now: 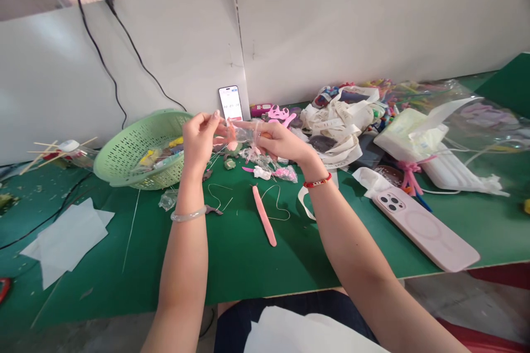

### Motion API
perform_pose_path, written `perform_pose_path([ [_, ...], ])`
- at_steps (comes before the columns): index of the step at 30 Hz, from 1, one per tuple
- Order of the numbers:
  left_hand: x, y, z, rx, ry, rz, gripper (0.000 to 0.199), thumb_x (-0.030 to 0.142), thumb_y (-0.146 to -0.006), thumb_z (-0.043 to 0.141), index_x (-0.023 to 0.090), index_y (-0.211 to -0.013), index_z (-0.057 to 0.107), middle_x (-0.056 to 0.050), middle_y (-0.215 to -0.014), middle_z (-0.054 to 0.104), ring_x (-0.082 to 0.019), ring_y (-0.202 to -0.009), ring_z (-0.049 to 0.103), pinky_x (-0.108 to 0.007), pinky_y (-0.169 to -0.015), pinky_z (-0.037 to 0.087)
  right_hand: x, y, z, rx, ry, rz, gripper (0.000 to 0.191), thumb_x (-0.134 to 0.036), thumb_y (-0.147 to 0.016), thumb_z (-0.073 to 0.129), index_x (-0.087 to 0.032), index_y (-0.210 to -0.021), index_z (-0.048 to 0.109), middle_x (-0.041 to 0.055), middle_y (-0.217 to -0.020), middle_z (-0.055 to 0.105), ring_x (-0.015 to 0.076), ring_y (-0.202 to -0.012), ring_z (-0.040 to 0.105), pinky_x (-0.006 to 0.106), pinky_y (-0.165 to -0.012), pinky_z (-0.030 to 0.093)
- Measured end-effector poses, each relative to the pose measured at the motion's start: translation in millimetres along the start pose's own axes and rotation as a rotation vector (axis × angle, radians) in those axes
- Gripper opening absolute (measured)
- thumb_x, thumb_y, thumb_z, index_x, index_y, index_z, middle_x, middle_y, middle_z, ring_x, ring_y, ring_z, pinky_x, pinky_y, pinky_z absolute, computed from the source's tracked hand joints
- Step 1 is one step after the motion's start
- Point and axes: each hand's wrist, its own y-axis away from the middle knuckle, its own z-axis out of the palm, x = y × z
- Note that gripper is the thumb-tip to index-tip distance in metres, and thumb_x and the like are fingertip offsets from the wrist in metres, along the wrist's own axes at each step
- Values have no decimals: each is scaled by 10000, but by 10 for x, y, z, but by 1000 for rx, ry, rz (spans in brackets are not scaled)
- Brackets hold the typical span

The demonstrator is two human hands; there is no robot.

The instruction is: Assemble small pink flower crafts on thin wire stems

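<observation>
My left hand [201, 135] is raised above the far part of the table, thumb and fingers pinched at one end of a small clear plastic bag [245, 135]. A pinkish-orange soft piece [232, 137] shows at the bag, close to my left fingertips; its exact shape is hard to make out. From the other side, my right hand [284, 142] grips the bag's plastic with its index finger stretched toward the left hand. Below both hands a long pink strip [264, 216] lies on the green table, beside a thin curled thread [284, 212].
A green plastic basket [120, 162] with small packets stands left. An upright phone [230, 103] leans on the white partition [351, 22]. White ribbon [331, 121], a tissue pack [409, 132] and a pink phone [428, 226] lie right. White paper sheets [68, 237] lie left.
</observation>
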Motion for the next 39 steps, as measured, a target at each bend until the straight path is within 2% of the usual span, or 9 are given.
perform_pose_path([
  [3,4,17,31,-46,-9,12,345,501,-829,701,183,-706,645,-33,-668,685,-128,-593,663,-224,-524,573,-33,1,6,62,-37,85,565,-73,-914,362,-169,-1455,496,-78,-538,474,47,-403,373,151,-419,357],
  [5,2,24,48,-45,-20,27,332,471,-833,701,184,-678,637,-26,-639,673,-122,-574,647,-219,-518,564,-60,0,17,58,-51,105,571,-74,-913,374,-176,-1461,499,-79,-539,473,41,-402,382,144,-412,354],
  [11,-35,12,39,-8,-77,103,273,396,-850,683,191,-675,633,-10,-612,666,-117,-558,641,-207,-499,522,-65,-4,18,44,-23,65,515,-92,-933,399,-177,-1420,541,-77,-554,481,30,-428,415,135,-439,372],
  [17,-66,7,49,9,-108,139,309,416,-859,666,196,-655,593,-10,-618,661,-124,-585,649,-218,-514,504,-58,9,-20,76,-4,65,444,-103,-947,381,-131,-1333,599,-55,-578,519,45,-438,458,166,-474,409],
  [23,-74,-2,56,13,-129,191,351,420,-863,673,202,-619,547,13,-561,620,-102,-533,598,-213,-514,482,-60,21,-24,-3,-24,63,476,-158,-974,402,-195,-1437,505,-45,-692,596,34,-450,466,162,-490,430],
  [29,-70,-4,58,22,-127,154,331,404,-860,677,199,-625,567,4,-588,625,-103,-525,594,-220,-490,468,-60,24,-35,14,-53,35,389,-131,-976,402,-140,-1306,609,-36,-677,565,31,-492,501,148,-507,438],
  [34,-67,4,73,14,-137,188,323,399,-870,672,202,-639,559,20,-562,600,-101,-507,581,-220,-491,466,-27,-16,22,-47,-96,105,457,-102,-962,400,-171,-1393,534,-29,-729,594,43,-506,545,164,-519,490],
  [39,-29,31,84,50,-171,221,331,366,-863,682,203,-617,534,23,-560,581,-103,-534,605,-207,-479,446,-8,-32,54,-45,-136,110,434,-95,-956,395,-169,-1353,553,-24,-748,579,55,-539,570,171,-526,513],
])
